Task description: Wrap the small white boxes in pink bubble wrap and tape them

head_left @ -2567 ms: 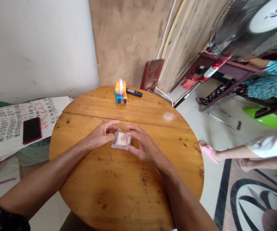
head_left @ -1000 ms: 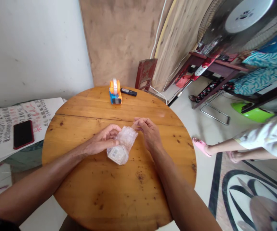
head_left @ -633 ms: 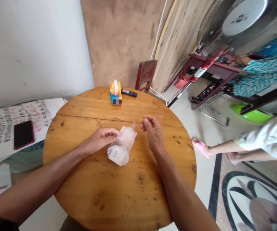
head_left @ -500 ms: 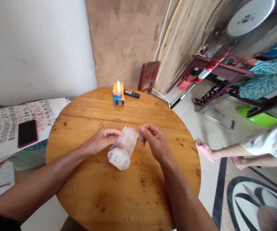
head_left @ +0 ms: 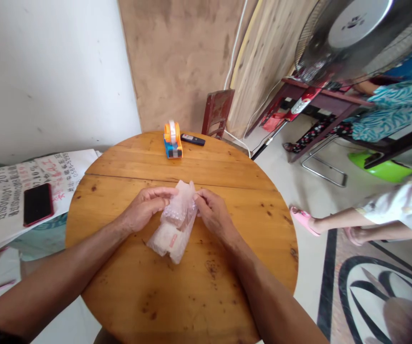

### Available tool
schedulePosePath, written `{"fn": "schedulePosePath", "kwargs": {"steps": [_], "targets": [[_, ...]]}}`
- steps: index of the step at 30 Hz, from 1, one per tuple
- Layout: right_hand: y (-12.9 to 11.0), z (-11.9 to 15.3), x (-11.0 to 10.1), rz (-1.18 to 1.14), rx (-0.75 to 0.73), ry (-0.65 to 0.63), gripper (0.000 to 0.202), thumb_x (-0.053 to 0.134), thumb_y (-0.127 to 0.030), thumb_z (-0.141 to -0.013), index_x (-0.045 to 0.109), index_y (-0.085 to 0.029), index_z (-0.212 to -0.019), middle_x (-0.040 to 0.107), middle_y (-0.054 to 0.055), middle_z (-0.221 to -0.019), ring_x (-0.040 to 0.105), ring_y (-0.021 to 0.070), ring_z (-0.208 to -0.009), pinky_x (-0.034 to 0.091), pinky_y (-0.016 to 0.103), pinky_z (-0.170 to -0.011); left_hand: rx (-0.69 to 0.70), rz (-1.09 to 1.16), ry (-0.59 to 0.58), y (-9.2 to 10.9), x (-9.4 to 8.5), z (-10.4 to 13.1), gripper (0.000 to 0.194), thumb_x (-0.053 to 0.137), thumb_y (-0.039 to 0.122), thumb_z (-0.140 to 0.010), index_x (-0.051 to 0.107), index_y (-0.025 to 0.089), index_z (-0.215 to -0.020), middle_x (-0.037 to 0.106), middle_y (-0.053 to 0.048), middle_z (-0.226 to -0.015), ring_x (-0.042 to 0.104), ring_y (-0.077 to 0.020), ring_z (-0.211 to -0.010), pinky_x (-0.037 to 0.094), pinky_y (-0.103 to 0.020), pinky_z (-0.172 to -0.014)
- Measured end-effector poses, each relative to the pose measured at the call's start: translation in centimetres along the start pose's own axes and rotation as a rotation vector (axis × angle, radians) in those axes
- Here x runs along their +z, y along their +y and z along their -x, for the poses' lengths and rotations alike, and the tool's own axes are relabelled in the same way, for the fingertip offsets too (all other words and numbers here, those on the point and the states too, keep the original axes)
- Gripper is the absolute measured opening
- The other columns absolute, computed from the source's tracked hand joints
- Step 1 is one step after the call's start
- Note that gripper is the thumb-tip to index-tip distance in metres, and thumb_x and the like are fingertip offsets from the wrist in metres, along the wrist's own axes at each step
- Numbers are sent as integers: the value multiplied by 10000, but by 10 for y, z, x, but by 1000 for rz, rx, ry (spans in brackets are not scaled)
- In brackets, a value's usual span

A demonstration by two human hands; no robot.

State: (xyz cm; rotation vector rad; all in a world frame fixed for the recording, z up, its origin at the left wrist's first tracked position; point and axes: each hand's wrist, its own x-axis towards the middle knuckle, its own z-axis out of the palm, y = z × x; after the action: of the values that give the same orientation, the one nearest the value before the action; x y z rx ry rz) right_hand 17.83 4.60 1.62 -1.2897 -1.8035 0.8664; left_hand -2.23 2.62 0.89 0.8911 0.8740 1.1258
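While the bubble wrap [head_left: 179,206] lies around a small pale box [head_left: 168,237] on the wooden surface [head_left: 137,291], the wrapping looks to me only partly closed. Near the person, the box shows through the clear layer, with a small red mark on it, and the lower edge of the plastic is uneven. The other end of the wrap stretches away from the person as a loose, crumpled length, so this portion does not lie flat and tight on the box. I cannot see any tape which fastens it, although the plastic is shiny and a clear strip could be difficult to notice.

The right hand [head_left: 211,211] pinches the right edge of this loose length between thumb and fingers. The left hand [head_left: 143,208] has its fingers bent and touches the left edge; whether it really grips the plastic, I cannot tell. Both hands are at the wrap and not at the box itself.

Farther off, near the far rim of the surface, an orange and blue tape dispenser [head_left: 173,141] stands upright and no hand touches it. Just beside it lies a slim black device [head_left: 193,139]. A phone [head_left: 38,204] lies on printed sheets [head_left: 70,167], at the left.
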Motion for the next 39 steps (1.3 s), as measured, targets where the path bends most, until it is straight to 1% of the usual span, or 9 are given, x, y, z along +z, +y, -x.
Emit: {"fn": "schedulePosePath", "kwargs": {"steps": [5,13,16,19,23,27,32,36,39], "targets": [[8,-10,-5,-347,169,110,232,569,-400,-782,543,-210,-652,548,-15,-609,504,143,-559,436,270,-545,98,53,86,0,-2,-6,316,738,182,-626,763,145,-939,759,-67,-889,669,-204,-842,479,-348,-841],[35,-25,-6,-392,212,238,255,602,-432,-729,510,-208,-650,459,-49,-558,405,110,-501,344,243,-467,122,61,132,-3,-4,-16,423,779,221,-581,698,133,-987,742,-64,-934,657,-206,-914,453,-339,-890],[35,-25,-6,-380,230,204,258,587,-447,-740,547,-194,-703,498,-36,-576,445,114,-507,377,244,-472,176,-105,111,-2,-6,-16,450,772,292,-627,668,137,-1037,721,-86,-1020,639,-233,-995,436,-373,-952],[30,-23,-6,-345,252,137,293,584,-467,-751,593,-176,-790,547,-17,-583,489,131,-499,403,255,-462,230,-374,164,1,-7,-11,482,750,357,-675,645,150,-1098,645,-119,-1188,593,-265,-1085,427,-412,-979],[26,-21,-8,-248,223,111,316,631,-397,-707,617,-171,-928,495,-66,-524,437,117,-464,345,238,-453,310,-685,190,4,-6,-4,517,747,358,-676,636,213,-1160,565,-89,-1244,536,-270,-1137,413,-420,-1000],[27,-20,-12,-155,167,142,271,587,-317,-714,610,-178,-946,412,-98,-491,389,110,-467,315,240,-491,336,-720,230,0,-8,-7,654,750,313,-622,565,197,-1238,570,-49,-1059,551,-224,-1011,438,-376,-935],[31,-21,-12,-111,133,131,292,538,-301,-752,581,-169,-1009,498,-74,-535,472,134,-492,378,262,-530,224,-529,230,-1,-21,-14,639,628,244,-664,474,149,-1277,540,45,-714,516,-130,-637,413,-247,-604],[39,-24,-10,-86,88,166,322,518,-316,-791,559,-165,-1073,512,-67,-552,489,141,-505,386,261,-533,181,-518,278,7,-30,-14,656,597,232,-648,460,137,-1283,552,51,-667,471,-120,-554,359,-227,-520],[45,-27,-9,-41,56,208,325,505,-323,-808,564,-167,-1088,494,-69,-546,477,144,-506,375,262,-535,177,-619,327,10,-34,-13,672,570,204,-654,460,144,-1314,542,43,-687,469,-131,-561,366,-241,-523]]}}
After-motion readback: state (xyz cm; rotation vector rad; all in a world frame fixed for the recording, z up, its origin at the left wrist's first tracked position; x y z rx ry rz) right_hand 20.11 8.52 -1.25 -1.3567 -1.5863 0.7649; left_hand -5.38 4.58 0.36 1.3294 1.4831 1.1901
